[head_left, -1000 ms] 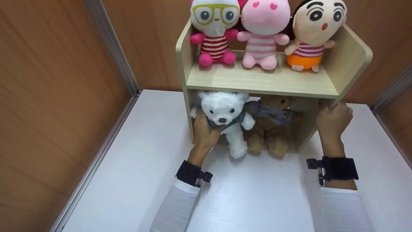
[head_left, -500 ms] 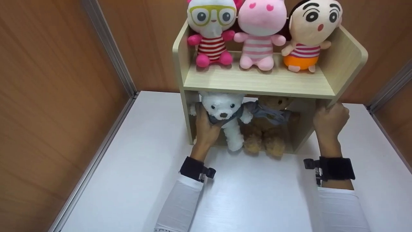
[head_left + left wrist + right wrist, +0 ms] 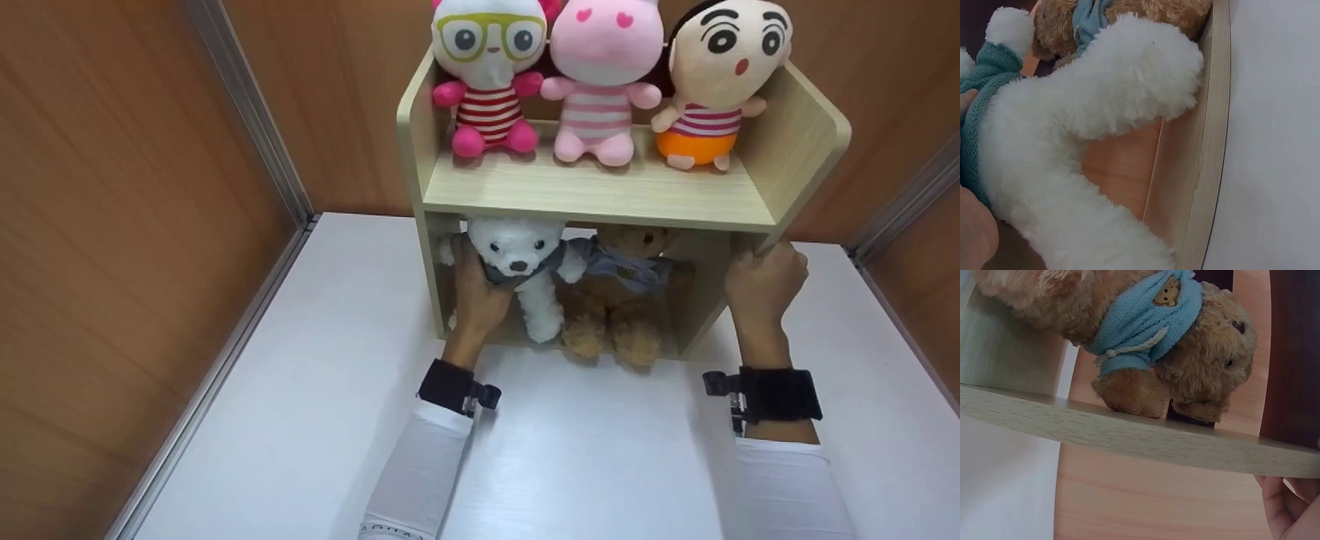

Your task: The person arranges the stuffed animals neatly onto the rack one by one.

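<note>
My left hand (image 3: pixel 480 296) grips a white plush bear (image 3: pixel 540 307) by its side, inside the left half of the lower compartment of a small wooden shelf (image 3: pixel 600 184). The bear wears a knitted garment (image 3: pixel 972 140), teal in the left wrist view; its fluffy legs point toward the front edge there. Beside it sits a brown teddy bear (image 3: pixel 637 315) in a blue hooded top (image 3: pixel 1145 320), its head partly hidden under the upper board. With fingers curled, my right hand (image 3: pixel 766 289) holds the front edge of the shelf's right side panel (image 3: pixel 1185 447).
On the upper board sit three plush toys: a panda with yellow glasses (image 3: pixel 491 82), a pink striped toy (image 3: pixel 604 90) and a boy doll in orange shorts (image 3: pixel 709 97). The shelf stands on a white table (image 3: pixel 585 450), with wood-grain walls (image 3: pixel 135 187) around it.
My left hand has moved the white bear deeper into the lower compartment, its foot drawing back toward the shelf's front edge. My right hand keeps its hold on the panel. The head view has shifted slightly.
</note>
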Tool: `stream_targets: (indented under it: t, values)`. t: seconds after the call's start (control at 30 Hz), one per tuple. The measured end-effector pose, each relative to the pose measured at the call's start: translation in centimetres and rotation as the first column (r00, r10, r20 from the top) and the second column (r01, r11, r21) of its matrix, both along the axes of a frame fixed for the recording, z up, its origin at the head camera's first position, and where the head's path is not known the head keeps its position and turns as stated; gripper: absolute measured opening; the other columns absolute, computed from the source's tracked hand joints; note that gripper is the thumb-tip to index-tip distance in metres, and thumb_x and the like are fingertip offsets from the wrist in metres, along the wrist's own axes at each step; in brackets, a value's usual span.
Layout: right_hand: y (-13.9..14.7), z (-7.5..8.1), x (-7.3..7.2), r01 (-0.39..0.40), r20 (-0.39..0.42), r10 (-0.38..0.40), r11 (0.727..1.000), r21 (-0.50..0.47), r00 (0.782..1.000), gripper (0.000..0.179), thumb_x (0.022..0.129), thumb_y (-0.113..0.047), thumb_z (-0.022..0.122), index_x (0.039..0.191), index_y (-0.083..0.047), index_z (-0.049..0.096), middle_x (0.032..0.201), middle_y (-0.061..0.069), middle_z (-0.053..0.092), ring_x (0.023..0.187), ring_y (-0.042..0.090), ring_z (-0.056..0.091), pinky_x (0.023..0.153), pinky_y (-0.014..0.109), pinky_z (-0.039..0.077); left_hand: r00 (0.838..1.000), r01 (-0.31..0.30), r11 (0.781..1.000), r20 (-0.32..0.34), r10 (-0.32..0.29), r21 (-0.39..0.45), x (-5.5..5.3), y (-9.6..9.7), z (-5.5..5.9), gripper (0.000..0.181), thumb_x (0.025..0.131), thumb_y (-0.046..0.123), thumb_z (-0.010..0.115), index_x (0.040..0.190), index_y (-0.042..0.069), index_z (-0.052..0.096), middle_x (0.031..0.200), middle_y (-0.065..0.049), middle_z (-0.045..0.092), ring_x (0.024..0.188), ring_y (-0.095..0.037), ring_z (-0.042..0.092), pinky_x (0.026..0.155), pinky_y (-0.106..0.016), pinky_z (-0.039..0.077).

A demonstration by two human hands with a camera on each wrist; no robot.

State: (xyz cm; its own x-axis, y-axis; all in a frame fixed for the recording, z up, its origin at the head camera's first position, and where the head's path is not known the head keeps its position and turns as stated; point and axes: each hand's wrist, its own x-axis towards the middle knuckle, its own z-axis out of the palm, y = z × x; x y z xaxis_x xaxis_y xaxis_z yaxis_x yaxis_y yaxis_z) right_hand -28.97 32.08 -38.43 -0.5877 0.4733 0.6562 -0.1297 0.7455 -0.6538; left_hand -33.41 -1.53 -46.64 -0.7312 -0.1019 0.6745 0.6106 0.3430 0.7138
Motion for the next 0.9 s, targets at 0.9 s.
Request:
stream_targets:
  t: [0.9]
  values:
    - [0.1,0.1,-0.2,0.001,0.008,-0.002,1.000,0.028,1.000,0.020,0.078,0.005,0.041,0.069,-0.003,0.057,0.058,0.015,0.054,0.055,0.022,0.033,0.051,0.031,0.017,0.997,0.039,0.999,0.069,-0.039,0.001,-2.9,0.4,-2.2,0.070,0.091,0.016,0.074,0.147,0.010,0.033,0.137,-0.010,0.037,0.132,-0.021,0.041,0.121,-0.036,0.031]
